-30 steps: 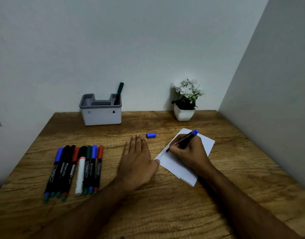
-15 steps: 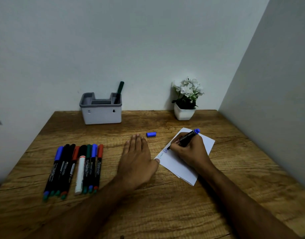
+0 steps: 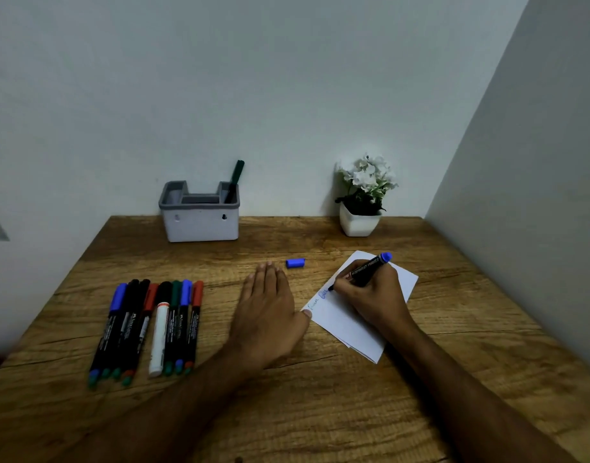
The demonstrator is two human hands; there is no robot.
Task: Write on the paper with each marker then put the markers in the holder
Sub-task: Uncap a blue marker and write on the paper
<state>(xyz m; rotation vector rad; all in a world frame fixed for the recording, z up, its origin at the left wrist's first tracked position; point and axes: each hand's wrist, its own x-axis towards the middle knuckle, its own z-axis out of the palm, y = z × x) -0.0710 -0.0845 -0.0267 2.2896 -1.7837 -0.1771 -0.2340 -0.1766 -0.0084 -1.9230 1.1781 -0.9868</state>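
My right hand grips a black marker with a blue end, its tip touching the white paper where blue writing shows beside faint green writing. My left hand lies flat on the table, thumb pressing the paper's left corner. The marker's blue cap lies on the table just beyond my left fingers. A row of several capped markers lies to the left. The grey-rimmed white holder stands at the back wall with one green marker in its right slot.
A white pot with white flowers stands at the back right corner. Walls close the wooden table at the back and on the right. The table's left edge runs diagonally past the marker row.
My right hand has shifted slightly up and right along the paper while writing, leaving more blue marks. My left hand has stayed put.
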